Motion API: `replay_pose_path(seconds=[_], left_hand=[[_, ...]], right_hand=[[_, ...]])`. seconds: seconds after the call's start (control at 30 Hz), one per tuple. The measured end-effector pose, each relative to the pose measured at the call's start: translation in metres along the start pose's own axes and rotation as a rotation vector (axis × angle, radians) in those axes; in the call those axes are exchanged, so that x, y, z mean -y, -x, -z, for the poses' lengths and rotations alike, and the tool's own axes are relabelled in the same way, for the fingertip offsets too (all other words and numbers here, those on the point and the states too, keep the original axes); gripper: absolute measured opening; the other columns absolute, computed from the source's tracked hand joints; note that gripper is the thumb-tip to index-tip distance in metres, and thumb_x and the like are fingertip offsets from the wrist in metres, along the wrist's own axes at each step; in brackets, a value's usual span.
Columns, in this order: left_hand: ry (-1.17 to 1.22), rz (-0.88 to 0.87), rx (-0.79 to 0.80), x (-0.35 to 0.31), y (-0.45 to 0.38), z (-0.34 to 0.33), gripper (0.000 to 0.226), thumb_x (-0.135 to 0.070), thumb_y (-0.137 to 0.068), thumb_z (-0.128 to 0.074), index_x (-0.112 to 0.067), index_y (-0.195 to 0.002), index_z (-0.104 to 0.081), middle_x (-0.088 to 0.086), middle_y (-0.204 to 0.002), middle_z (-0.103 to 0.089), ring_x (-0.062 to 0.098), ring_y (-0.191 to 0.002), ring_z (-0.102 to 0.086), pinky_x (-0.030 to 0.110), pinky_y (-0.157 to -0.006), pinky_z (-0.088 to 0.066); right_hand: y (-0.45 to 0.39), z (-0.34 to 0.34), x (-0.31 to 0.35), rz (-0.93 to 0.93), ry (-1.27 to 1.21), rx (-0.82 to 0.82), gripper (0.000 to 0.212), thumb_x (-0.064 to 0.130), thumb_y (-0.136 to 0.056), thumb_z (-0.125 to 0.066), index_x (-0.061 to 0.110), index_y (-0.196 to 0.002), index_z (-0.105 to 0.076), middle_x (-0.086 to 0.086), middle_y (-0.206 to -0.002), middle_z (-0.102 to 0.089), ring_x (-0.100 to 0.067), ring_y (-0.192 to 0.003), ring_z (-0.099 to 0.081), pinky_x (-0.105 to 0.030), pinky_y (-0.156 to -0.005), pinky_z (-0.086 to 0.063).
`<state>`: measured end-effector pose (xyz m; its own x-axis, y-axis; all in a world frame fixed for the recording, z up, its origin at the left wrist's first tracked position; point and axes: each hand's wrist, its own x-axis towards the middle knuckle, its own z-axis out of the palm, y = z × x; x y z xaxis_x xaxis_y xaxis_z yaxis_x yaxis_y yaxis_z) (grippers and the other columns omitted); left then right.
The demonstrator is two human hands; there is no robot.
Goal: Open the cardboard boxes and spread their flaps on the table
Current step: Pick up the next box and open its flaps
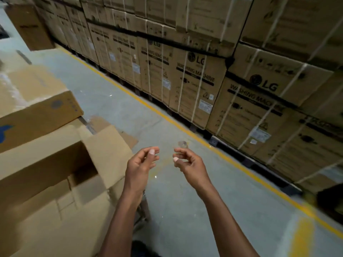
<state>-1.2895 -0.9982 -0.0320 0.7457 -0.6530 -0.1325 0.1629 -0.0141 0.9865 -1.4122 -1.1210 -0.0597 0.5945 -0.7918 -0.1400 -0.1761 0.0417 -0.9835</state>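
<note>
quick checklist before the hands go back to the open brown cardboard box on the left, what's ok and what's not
1. Left hand free of the box: ok, it is raised over the grey concrete floor and touches no cardboard.
2. Right hand empty: not ok, its fingers seem to pinch a small clear scrap, perhaps tape; blurred.
3. Open brown cardboard box unsealed: ok, its top shows a dark opening.
4. Its flap spread flat: not ok, it stands angled upward.
5. Second brown cardboard box with blue print opened: cannot tell.
6. Table for the flaps: cannot tell, none in view.
</note>
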Motion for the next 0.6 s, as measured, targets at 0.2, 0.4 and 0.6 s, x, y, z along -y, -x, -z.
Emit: replay_pose_path(seconds=[0.2,0.4,0.6], left_hand=[[-0.008,0.103,-0.063,0.020,-0.032,-0.032,0.017,-0.024,-0.103,-0.057,-0.021,-0.106,-0.073,-0.008,-0.105,-0.077,0.022,-0.103,-0.072,0.035,-0.088,-0.056],[0.025,0.071,-0.211,0.015,-0.112,-0.046,0.017,-0.024,-0.101,-0.059,-0.032,-0.105,-0.073,-0.007,-0.106,-0.076,0.016,-0.097,-0.072,0.033,-0.083,-0.055],[0.043,0.022,-0.390,-0.008,-0.198,-0.048,0.033,-0.053,-0.084,-0.066,-0.039,-0.113,-0.068,-0.008,-0.112,-0.074,0.012,-0.097,-0.073,0.032,-0.082,-0.055]], right_hand=[[-0.067,0.024,0.004,-0.084,-0.064,0.160,0.023,0.020,-0.096,-0.068,0.027,-0.118,-0.069,-0.004,-0.109,-0.073,-0.017,-0.087,-0.071,-0.027,-0.076,-0.053],[-0.175,0.011,0.011,-0.115,-0.038,0.264,0.021,0.019,-0.096,-0.066,0.027,-0.115,-0.071,-0.005,-0.110,-0.074,-0.015,-0.084,-0.072,-0.026,-0.075,-0.052],[-0.270,-0.034,0.039,-0.146,-0.002,0.483,0.019,0.018,-0.097,-0.063,0.025,-0.113,-0.071,-0.005,-0.107,-0.075,-0.020,-0.086,-0.071,-0.033,-0.081,-0.052]])
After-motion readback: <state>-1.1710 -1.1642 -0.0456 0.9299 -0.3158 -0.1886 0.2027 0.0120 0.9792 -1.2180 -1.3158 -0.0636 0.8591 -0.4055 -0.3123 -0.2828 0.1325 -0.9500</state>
